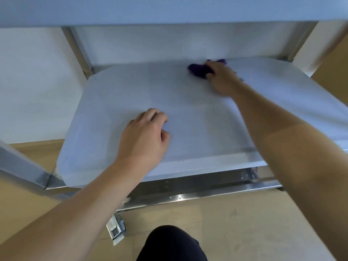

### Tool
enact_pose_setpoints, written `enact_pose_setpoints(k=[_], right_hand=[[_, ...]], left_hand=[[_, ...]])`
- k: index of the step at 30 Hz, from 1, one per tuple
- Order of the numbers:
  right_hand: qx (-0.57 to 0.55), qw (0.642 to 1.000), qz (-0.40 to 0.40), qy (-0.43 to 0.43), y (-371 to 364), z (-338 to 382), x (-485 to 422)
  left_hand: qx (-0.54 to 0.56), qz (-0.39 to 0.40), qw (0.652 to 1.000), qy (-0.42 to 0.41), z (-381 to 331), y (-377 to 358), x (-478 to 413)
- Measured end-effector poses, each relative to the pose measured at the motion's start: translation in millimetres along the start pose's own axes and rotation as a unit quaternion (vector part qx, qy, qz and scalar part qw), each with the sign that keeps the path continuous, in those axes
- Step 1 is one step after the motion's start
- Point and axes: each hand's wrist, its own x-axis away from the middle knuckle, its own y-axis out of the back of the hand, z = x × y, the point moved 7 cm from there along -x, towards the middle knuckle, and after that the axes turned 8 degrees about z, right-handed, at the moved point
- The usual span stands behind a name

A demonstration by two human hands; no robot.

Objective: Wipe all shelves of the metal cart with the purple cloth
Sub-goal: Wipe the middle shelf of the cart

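The metal cart (188,193) fills most of the view, and I am leaning in low over its white shelf (188,117), with the underside of the shelf above (169,10) running across the top of the frame. My right arm reaches across to the upper right of centre, where my right hand (222,78) is bunched round the purple cloth (197,69) and presses it onto the shelf near the back edge. That hand is blurred, so I can't make out each finger, but the cloth pokes out to its left and behind it. My left hand (145,136) sits left of centre on the same shelf, well apart from the cloth, fingers curled under and holding nothing, as a brace. Below the front rail, a caster (116,228) stands on the wooden floor (244,223), just left of my dark-clad knee (169,243) at the bottom edge. My worry is that caster: I can't tell whether its brake is on, and a hard push toward the back could roll the cart away from me. The cloth is wadded small, so I might leave unwiped stripes or miss the corners. With my head this low, I could also knock it on the shelf above as I straighten up.
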Motion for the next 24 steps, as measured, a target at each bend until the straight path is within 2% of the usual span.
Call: enact_pose_setpoints(k=[3, 7, 9, 12, 15, 18, 20, 24], right_hand=[[0.012, 0.991, -0.039, -0.124, 26, -82, 16], [0.014, 0.98, -0.031, -0.194, 22, -84, 10], [0.015, 0.988, -0.021, -0.153, 9, -42, -2], [0.006, 0.999, 0.035, 0.011, -31, 69, -13], [-0.043, 0.979, 0.12, 0.159, -67, 176, 1], [-0.067, 0.968, 0.153, 0.185, -68, 189, 6], [-0.055, 0.979, 0.126, 0.152, -55, 158, -3], [-0.028, 0.999, 0.025, -0.01, -25, 64, -23]], left_hand=[[0.004, 0.001, 1.0, -0.002, -1, 0, 0], [0.004, 0.003, 1.0, 0.0, -2, 0, -1], [0.001, 0.007, 1.0, 0.001, -2, 0, -1], [-0.001, 0.009, 1.0, 0.008, -2, 1, -1], [0.003, 0.012, 1.0, 0.01, -2, 2, 1], [0.004, 0.011, 1.0, 0.002, -3, 2, 2], [0.004, 0.01, 1.0, 0.0, -2, 2, 1], [0.006, 0.011, 1.0, -0.005, -2, 0, 1]])
